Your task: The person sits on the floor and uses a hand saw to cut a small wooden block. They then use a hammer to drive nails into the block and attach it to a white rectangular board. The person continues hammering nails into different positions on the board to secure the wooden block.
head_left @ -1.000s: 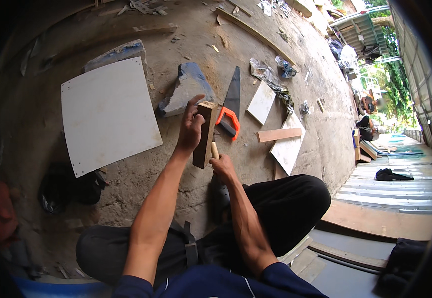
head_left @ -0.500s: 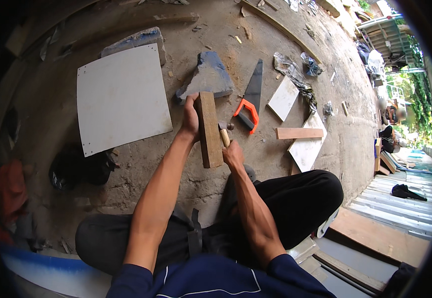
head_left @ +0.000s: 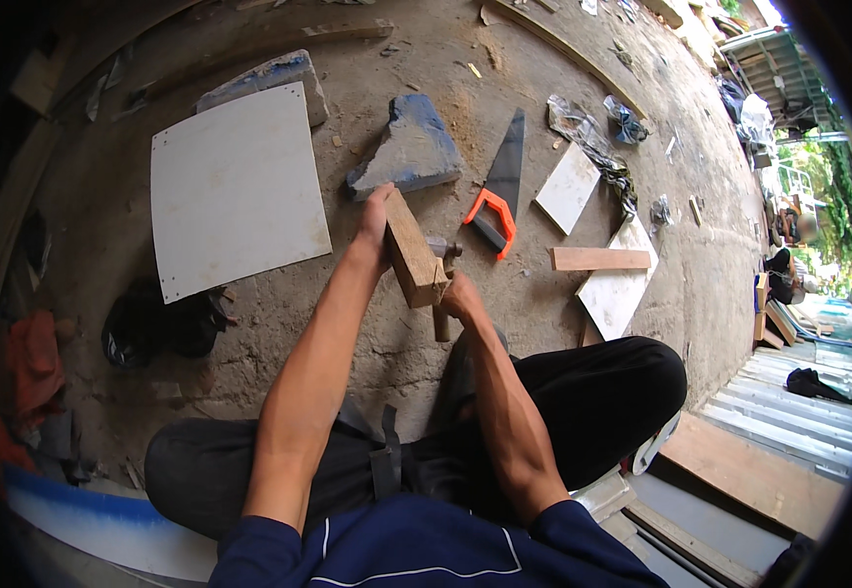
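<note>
Right now the block (head_left: 410, 251) is up off the floor (head_left: 347, 338), over the ground between the knees and the stone (head_left: 408, 147). It is a stout brown piece of wood, its long axis slanting from far left to near right, with one end face turned toward the near side. The left hand (head_left: 374, 227) grasps it along its left side, close to the far end; those fingers are partly hidden behind the wood. The right hand (head_left: 460, 297) is closed around the handle of a hammer (head_left: 443, 248) — the metal head sits just right of the block and points right, while the wooden handle runs toward the near side, its end showing below the fist. Whether the head touches the block, I cannot tell.

Right of the stone lies a saw (head_left: 499, 191), blade tip to the far side, orange-and-black handle near. Farther right are two white panels, one (head_left: 568, 188) far and one (head_left: 614, 294) near — a reddish strip (head_left: 600, 259) rests across the near one. On the left, a large white board (head_left: 240, 191) leans toward a second stone (head_left: 316, 90), with dark dots at its corners.
</note>
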A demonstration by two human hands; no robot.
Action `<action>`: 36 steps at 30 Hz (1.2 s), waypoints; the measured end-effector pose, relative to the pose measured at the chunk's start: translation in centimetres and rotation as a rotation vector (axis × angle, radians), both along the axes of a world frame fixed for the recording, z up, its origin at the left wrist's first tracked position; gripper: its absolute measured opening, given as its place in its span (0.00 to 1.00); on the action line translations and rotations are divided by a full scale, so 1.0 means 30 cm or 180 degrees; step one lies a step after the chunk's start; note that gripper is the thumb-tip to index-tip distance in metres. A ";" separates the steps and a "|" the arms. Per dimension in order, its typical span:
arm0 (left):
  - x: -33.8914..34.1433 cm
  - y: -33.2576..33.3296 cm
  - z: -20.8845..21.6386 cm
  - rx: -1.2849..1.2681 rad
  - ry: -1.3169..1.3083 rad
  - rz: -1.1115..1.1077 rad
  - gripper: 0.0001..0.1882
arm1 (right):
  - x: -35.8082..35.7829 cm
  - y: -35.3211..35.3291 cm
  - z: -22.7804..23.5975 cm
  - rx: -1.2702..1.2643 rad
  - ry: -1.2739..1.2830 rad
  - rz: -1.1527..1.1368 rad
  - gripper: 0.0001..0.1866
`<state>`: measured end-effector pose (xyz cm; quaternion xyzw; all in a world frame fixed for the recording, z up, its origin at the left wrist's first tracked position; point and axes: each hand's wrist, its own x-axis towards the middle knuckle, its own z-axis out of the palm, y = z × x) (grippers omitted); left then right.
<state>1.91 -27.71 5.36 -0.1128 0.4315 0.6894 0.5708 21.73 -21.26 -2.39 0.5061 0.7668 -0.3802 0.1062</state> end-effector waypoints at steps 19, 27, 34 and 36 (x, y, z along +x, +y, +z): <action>-0.017 -0.057 -0.138 -0.0666 -0.0594 -0.0212 0.40 | -0.163 0.025 0.535 -0.1119 0.2539 0.0659 0.12; 0.006 -0.102 -0.148 -0.1012 -0.0685 0.0137 0.39 | -0.175 0.028 0.484 -0.0883 0.2875 0.0884 0.09; -0.006 -0.162 -0.262 -0.1069 -0.0820 0.0531 0.38 | -0.253 0.084 0.418 -0.0766 0.3094 -0.0339 0.09; 0.003 -0.171 -0.272 -0.0994 -0.0865 0.0553 0.37 | -0.288 0.133 0.347 -0.1097 0.2732 -0.1104 0.12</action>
